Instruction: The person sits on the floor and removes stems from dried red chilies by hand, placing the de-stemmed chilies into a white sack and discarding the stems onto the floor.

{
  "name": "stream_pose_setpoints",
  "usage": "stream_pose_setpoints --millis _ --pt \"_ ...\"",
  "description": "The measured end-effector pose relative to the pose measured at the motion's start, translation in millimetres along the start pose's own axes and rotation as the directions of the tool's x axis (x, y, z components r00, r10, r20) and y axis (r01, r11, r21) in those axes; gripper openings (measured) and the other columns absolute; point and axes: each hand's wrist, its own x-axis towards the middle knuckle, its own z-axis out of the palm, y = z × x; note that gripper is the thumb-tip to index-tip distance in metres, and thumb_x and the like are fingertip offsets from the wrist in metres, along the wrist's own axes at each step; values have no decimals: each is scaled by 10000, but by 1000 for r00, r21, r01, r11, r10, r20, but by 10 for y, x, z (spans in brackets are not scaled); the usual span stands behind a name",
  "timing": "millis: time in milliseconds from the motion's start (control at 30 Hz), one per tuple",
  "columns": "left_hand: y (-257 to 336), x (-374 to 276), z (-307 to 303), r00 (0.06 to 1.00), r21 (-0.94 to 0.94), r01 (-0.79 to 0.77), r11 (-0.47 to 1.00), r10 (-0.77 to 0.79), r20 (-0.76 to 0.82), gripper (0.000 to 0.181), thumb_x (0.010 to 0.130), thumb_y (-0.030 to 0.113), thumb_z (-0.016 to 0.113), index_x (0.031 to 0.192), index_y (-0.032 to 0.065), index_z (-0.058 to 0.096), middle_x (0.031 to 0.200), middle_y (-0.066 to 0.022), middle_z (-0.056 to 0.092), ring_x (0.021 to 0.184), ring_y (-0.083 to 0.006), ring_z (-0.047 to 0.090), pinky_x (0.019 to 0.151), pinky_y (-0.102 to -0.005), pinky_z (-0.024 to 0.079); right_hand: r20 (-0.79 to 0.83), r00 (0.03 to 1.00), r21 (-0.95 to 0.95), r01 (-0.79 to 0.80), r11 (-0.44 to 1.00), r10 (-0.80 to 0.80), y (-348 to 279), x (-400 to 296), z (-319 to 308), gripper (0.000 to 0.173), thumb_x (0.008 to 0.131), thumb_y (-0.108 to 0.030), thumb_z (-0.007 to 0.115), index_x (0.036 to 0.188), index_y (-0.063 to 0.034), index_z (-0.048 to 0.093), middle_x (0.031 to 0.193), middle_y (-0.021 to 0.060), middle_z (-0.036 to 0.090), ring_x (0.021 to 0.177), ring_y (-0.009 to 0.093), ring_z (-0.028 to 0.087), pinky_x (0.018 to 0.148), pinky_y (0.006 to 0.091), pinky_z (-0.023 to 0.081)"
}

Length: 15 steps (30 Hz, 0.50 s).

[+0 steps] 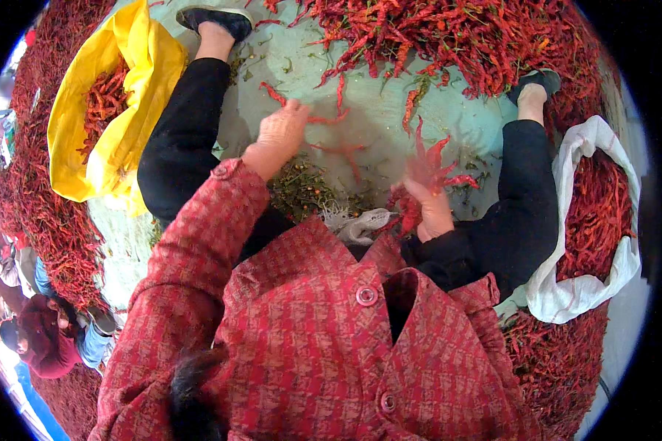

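Note:
My right hand (431, 208) is closed around a bunch of dried red chili peppers (431, 165). Several tips fan out past the fingers, and more peppers hang below the palm, partly blurred. Out over the pale green ground sheet (303, 38), my left hand (280, 135) has its fingers drawn together. A single red chili (272, 93) meets its fingertips, and another chili (331, 118) shows on its other side; whether either is gripped is hidden. Between my legs lies a heap of green-brown stems and scraps (300, 190), with blurred red chilies just beyond it.
A large pile of red chilies (430, 33) spreads ahead of me. An open yellow sack (165, 60) with chilies stands beyond my left leg. Beside my right leg is a white woven sack (540, 292) of chilies. Another person (49, 336) sits at the far left near more chilies.

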Motion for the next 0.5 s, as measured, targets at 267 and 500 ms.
stream_pose_setpoints --millis 267,500 --pt "-133 -48 -110 984 -191 177 965 -179 8 171 806 221 453 903 100 527 903 -111 554 798 -303 562 672 -406 455 -60 997 -67 45 997 -49 -5 11 9 97 758 -124 582 793 -54 527 625 23 523 572 131 506 555 265 408" --pt "42 -60 -316 958 -337 37 941 -129 -256 177 827 215 451 950 114 528 873 -132 578 804 -331 547 679 -396 445 -12 999 29 38 999 -38 -67 -14 158 115 776 -107 562 859 -34 533 746 41 559 683 146 536 648 282 427"
